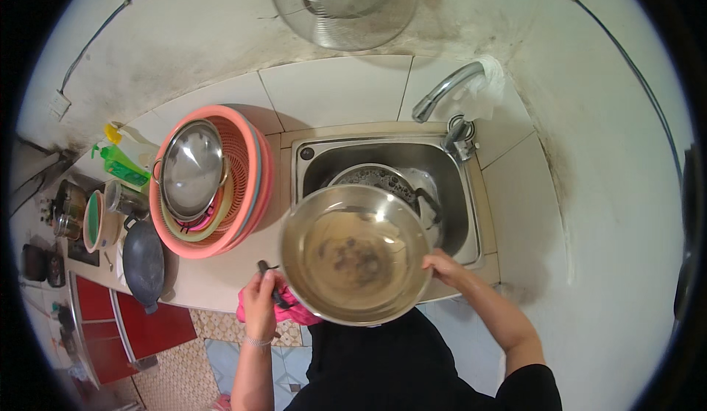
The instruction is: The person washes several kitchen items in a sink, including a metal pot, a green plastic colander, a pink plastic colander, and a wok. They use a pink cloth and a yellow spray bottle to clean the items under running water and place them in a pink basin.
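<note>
A wide stainless-steel pan (353, 245) with dark stains on its inner bottom is held tilted over the sink's front edge. My left hand (260, 300) grips the black handle (281, 299) on its left side. A pink cloth (298, 312) hangs beside that hand, partly behind the pan. My right hand (442, 265) is closed on the pan's right edge; any handle there is hidden by the fingers. Behind the pan, a round metal vessel (375, 172) with dark, bubbly water sits in the steel sink (455, 201). A black-handled item (428, 204) lies beside it, partly covered.
A curved faucet (450, 88) rises at the sink's back right. Left on the counter (204, 278) stand stacked pink plastic baskets (254, 190) holding a steel lidded pot or lid (192, 170). Farther left are a black wok (143, 259) and a green bottle (124, 165). A strainer (342, 30) hangs above.
</note>
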A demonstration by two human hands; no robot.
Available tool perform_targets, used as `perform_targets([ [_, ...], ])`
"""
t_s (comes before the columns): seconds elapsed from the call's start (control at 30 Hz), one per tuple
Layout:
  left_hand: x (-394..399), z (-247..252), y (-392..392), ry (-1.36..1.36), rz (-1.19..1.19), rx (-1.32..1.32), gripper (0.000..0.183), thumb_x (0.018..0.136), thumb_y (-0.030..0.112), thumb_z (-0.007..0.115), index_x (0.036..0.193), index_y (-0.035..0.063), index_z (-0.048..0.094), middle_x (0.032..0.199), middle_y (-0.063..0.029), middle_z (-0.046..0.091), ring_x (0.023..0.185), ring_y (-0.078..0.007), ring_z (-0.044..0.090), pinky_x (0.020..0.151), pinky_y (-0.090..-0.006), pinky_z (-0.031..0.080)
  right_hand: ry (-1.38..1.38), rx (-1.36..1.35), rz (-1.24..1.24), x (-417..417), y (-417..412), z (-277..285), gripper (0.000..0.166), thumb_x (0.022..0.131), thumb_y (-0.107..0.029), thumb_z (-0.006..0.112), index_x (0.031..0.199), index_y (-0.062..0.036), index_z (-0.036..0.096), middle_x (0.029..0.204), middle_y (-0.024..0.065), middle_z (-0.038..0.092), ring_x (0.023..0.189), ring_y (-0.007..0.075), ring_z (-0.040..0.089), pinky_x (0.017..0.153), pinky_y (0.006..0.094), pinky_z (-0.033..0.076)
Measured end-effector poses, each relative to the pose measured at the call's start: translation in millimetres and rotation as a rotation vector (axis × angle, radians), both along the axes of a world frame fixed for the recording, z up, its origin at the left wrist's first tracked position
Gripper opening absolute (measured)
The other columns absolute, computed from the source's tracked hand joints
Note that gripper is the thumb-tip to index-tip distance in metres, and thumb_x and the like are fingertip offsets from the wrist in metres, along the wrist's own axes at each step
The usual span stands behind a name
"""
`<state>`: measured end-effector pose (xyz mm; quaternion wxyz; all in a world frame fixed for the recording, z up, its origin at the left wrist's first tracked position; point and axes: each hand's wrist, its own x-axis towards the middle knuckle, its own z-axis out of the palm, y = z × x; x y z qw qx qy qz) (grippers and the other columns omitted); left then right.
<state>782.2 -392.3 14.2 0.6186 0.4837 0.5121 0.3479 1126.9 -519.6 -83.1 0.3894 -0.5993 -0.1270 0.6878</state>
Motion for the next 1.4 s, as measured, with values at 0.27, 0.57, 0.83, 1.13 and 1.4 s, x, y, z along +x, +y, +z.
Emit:
perform_targets([
  [0.27, 69.0, 92.4, -37.2, -0.333, 0.426, -0.032, 0.016, 0.089, 0.022, 0.04, 0.087, 0.0074, 0.047, 0.047, 0.0031, 0.029, 0.035, -0.0044, 0.022, 0.031, -0.0186, 0.015, 0.131, 0.203, 0.285, 16.0, 73.2, -76.0, 0.053, 0.083, -0.047, 0.042, 0.112, -0.0038, 0.049, 0.102, 0.0119, 0.056, 0.096, 0.0216, 0.051, 0.083, 0.0347, 0.039],
  [0.57, 127.6, 93.3, -22.5, 0.092, 0.384, 0.181, 0.016, 0.089, 0.021, 0.039, 0.087, 0.0059, 0.046, 0.047, 0.0045, 0.029, 0.035, -0.003, 0.02, 0.031, -0.0186, 0.013, -1.428, 0.414, 0.975, 8.7, 164.8, -181.5, 0.055, 0.071, -0.023, 0.058, 0.123, -0.0238, 0.039, 0.134, 0.0121, 0.024, 0.121, 0.0341, 0.024, 0.094, 0.0529, 0.024],
  [0.83, 168.2, 26.2, 11.9, 0.248, 0.237, 0.076, 0.008, 0.088, 0.015, 0.04, 0.084, 0.0082, 0.041, 0.054, 0.0049, 0.037, 0.042, -0.0024, 0.031, 0.037, -0.0169, 0.023, -0.676, 0.16, 0.196, 71.3, 136.0, -161.1, 0.043, 0.071, -0.018, 0.055, 0.113, -0.0136, 0.048, 0.115, 0.0152, 0.044, 0.107, 0.0295, 0.042, 0.087, 0.0363, 0.036],
  [1.13, 203.5, -32.2, 36.1, 0.727, 0.008, 0.409, 0.017, 0.085, 0.013, 0.043, 0.09, -0.0031, 0.042, 0.062, -0.0265, 0.048, 0.057, -0.0436, 0.047, 0.048, -0.0436, 0.036, -0.86, 0.554, 0.161, 72.7, 124.5, -89.8, 0.046, 0.071, -0.013, 0.051, 0.116, -0.0128, 0.044, 0.107, 0.0178, 0.043, 0.101, 0.0328, 0.042, 0.085, 0.038, 0.036],
  [1.4, 163.2, -70.6, 56.5, 0.598, 0.086, 0.15, 0.025, 0.089, 0.02, 0.035, 0.078, -0.001, 0.043, 0.053, -0.0029, 0.04, 0.046, -0.0108, 0.037, 0.042, -0.0266, 0.031, -1.286, 0.897, 0.459, 38.5, 211.1, -153.6, 0.051, 0.072, -0.011, 0.055, 0.121, -0.0141, 0.041, 0.12, 0.0178, 0.035, 0.107, 0.0322, 0.036, 0.088, 0.0416, 0.035],
])
